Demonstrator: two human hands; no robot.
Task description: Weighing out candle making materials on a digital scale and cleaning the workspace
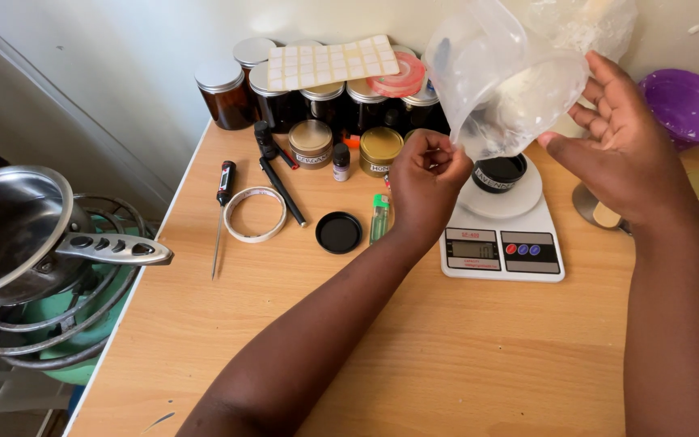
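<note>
Bag: clear plastic bag (pixel 502 77) with white powdery stuff inside, held tilted in the air over the far right part of the surface, its lower edge just above the black tin.
Left hand: the left hand (pixel 426 174) reaches across from the near side, its fingers (pixel 433 155) pinched together on the bag's lower left edge.
Right hand: the right hand (pixel 620 150) cups the bag from the right, fingers spread and curved against the plastic, clamped on it with the thumb below.
Black tin: small round black tin (pixel 498 172) sits open on the white platter of the kitchen scale, directly under the bag.
Scale: white kitchen scale (pixel 502 247) stands on the wooden surface (pixel 414 348), right of centre, with its display and coloured buttons at the near edge.
Lid: round black lid (pixel 338 232) lies flat, left of the scale.
Lighter: green lighter (pixel 379 218) lies between the lid and the scale.
Tape: roll of pale tape (pixel 255 214) lies left of the lid, with a probe thermometer (pixel 222 212) further left.
Jars: dark amber jars (pixel 224 93) with silver lids stand in a row along the far wall, with two gold tins (pixel 311 143) in front.
Pan: steel saucepan (pixel 10 231) rests on a burner at the left, off the surface.
Plate: purple plate (pixel 689 105) lies at the far right.
</note>
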